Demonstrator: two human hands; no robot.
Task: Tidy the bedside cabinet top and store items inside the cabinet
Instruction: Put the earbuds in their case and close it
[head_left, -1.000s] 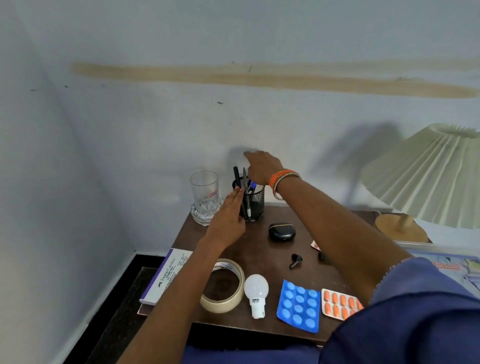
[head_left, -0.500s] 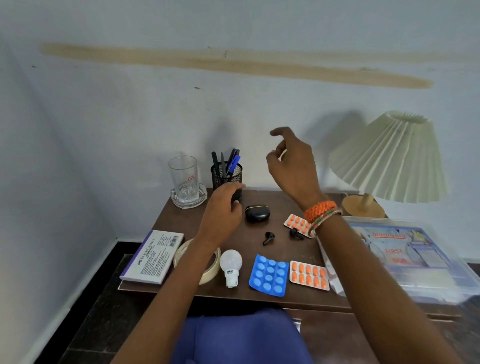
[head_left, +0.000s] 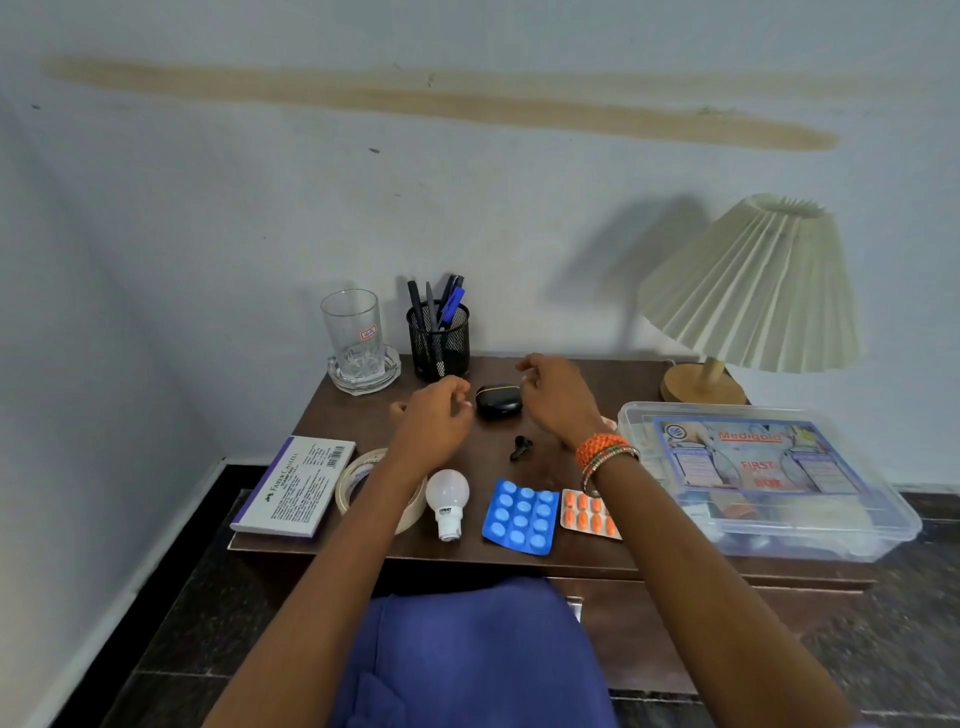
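The head view looks down on a dark brown wooden cabinet top set against a pale wall. On it stand one clear glass on a cut-glass coaster, one black wire-mesh pen holder with several pens, and one lamp with a pleated cream shade and a round wooden base. There is one glossy black oval earbud case, and one loose black earbud lies just in front of it.

Along the near edge lie one flat printed box, one roll of beige masking tape, one white bulb, one blue blister pack and one orange blister pack. One clear plastic first-aid box sits at the right.

Both hands hover over the middle of the top and hold nothing. The left hand, fingers loosely curled, is just left of the earbud case. The right hand, also loosely curled, is just right of the case, with orange beaded bangles on its wrist. The case lies between the two hands, with neither plainly touching it.
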